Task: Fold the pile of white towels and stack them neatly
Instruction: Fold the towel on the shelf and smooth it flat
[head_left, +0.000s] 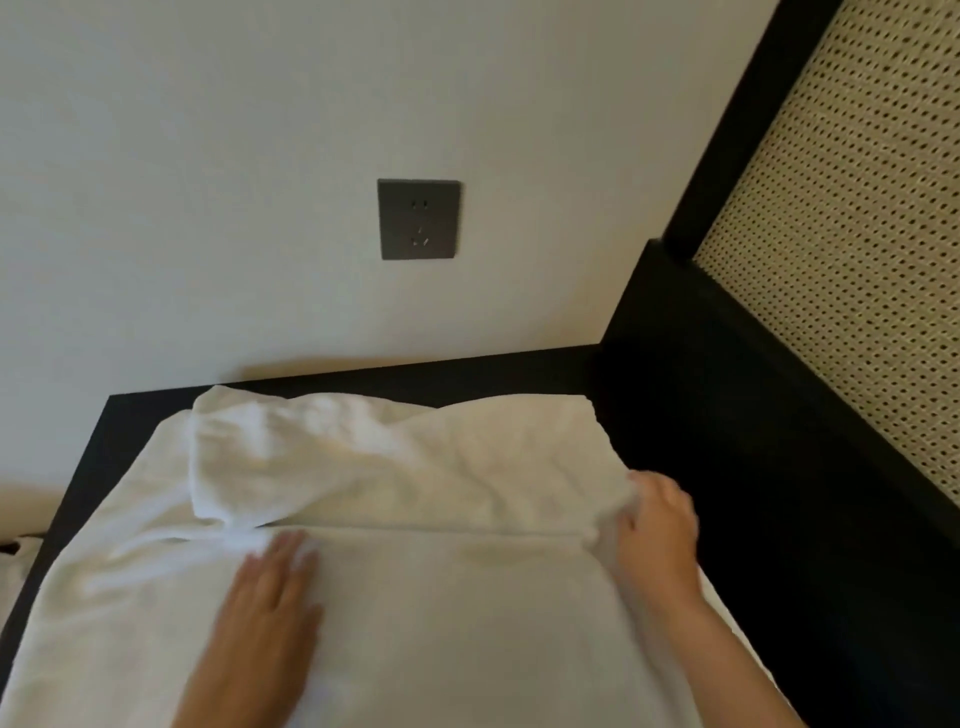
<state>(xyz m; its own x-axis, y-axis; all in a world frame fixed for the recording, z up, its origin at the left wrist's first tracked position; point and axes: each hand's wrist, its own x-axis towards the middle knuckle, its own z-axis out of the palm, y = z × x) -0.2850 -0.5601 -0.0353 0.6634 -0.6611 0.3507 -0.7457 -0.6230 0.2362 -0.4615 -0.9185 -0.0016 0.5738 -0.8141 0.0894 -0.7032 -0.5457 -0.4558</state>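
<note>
A large white towel (441, 613) lies spread over a dark table (519, 371) and fills the lower part of the view. Its far part (395, 457) is folded back toward me and lies rumpled, with a crease running across the middle. My left hand (270, 597) rests flat on the near layer, just below the crease, fingers straight. My right hand (660, 525) grips the folded layer's right edge at the towel's right side. The motion blurs both hands a little.
A pale wall with a dark grey power socket (418, 219) rises right behind the table. A black frame with a woven cane panel (852, 234) stands at the right. At the left edge a bit of white cloth (13, 558) shows beyond the table.
</note>
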